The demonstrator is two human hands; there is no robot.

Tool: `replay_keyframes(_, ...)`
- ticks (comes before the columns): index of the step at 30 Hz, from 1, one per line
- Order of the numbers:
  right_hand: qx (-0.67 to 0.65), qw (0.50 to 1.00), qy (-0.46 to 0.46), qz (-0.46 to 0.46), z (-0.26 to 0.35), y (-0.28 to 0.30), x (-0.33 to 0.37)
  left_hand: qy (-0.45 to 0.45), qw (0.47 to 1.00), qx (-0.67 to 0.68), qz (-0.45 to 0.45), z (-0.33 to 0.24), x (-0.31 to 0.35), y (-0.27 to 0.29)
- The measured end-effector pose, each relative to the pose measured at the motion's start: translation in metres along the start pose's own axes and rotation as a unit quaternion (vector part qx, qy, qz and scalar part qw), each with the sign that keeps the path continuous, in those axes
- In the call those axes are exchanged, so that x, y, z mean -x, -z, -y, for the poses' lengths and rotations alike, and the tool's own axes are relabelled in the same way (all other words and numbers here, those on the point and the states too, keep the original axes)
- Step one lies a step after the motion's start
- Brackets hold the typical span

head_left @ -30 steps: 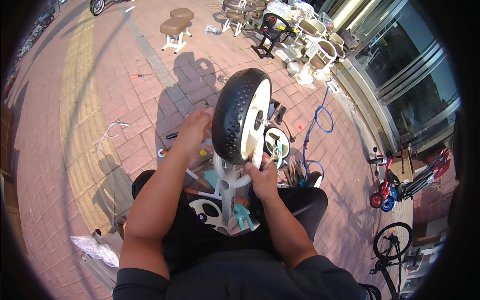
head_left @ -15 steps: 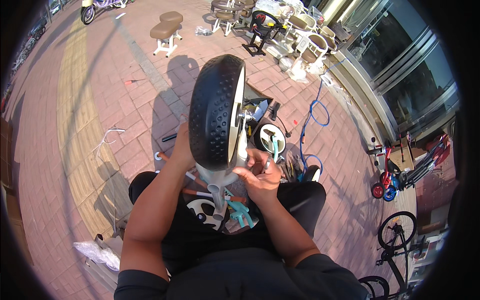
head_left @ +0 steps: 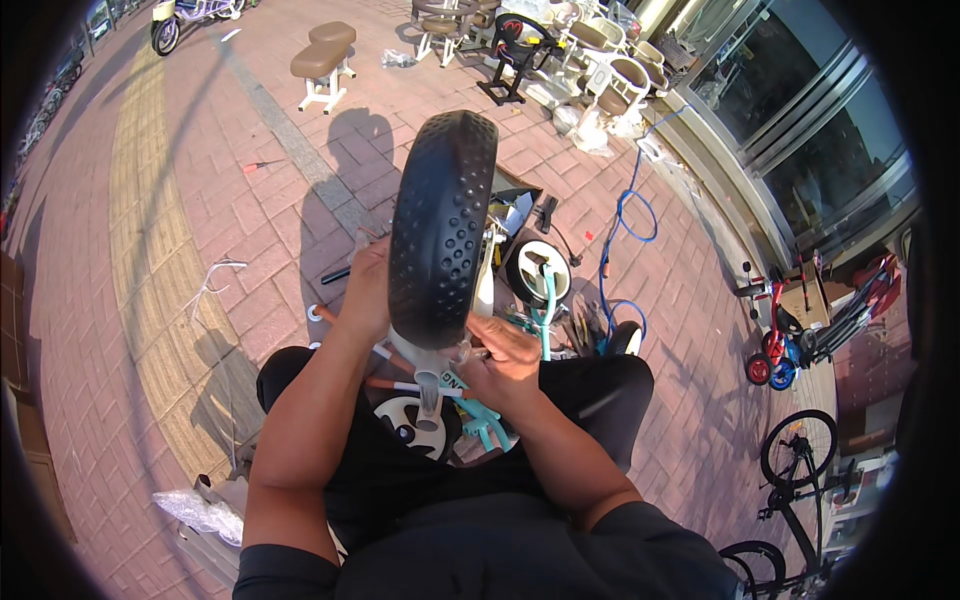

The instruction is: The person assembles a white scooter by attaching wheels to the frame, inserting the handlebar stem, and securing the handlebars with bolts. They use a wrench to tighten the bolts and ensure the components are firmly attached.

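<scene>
A black, knobbly small bike wheel (head_left: pixel 440 225) stands upright before me, held off the ground, its tread toward me. Under it is a silver-grey fork (head_left: pixel 430 395), with something clear like plastic wrap around its top. My left hand (head_left: pixel 370 285) grips the wheel from the left; its fingertips are hidden behind the tyre. At the lower right of the tyre my right hand (head_left: pixel 500 360) is closed around the fork, its fingers bent toward the rim. Below lie a teal frame (head_left: pixel 485 425) and a second wheel with a white hub (head_left: pixel 415 425), between my legs.
Beyond the held wheel lie an open toolbox (head_left: pixel 515 205) and another white wheel (head_left: pixel 540 272). A blue hose (head_left: pixel 605 255) loops on the brick paving at right. Brown padded seats (head_left: pixel 323 55) stand far off; children's bikes (head_left: pixel 775 345) are at right.
The wheel has turned so its tread faces me more and its white side is hidden. My right hand has shifted left and its fingers have come over toward the tyre.
</scene>
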State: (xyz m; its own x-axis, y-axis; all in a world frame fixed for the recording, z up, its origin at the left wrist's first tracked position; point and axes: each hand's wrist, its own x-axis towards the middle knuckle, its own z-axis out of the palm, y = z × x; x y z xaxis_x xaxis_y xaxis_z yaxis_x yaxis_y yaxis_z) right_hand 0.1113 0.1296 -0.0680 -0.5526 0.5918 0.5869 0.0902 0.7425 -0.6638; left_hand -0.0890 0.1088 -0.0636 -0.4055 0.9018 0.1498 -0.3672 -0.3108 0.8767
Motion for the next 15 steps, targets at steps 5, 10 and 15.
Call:
replay_keyframes(5, 0.000, 0.999, 0.031, -0.011, -0.0029, 0.0005, -0.0002, -0.021, 1.000, -0.015, 0.004, 0.0015, -0.0002, 0.0004)
replay_keyframes(10, -0.045, 0.999, 0.009, -0.006, -0.0032, 0.0020, 0.0001, 0.040, 0.999, -0.020, -0.011, -0.0015, 0.0011, 0.0002)
replay_keyframes(15, 0.005, 0.998, 0.065, -0.022, -0.0011, 0.0004, -0.0029, -0.036, 0.998, -0.043, 0.010, -0.0016, 0.0026, -0.0012)
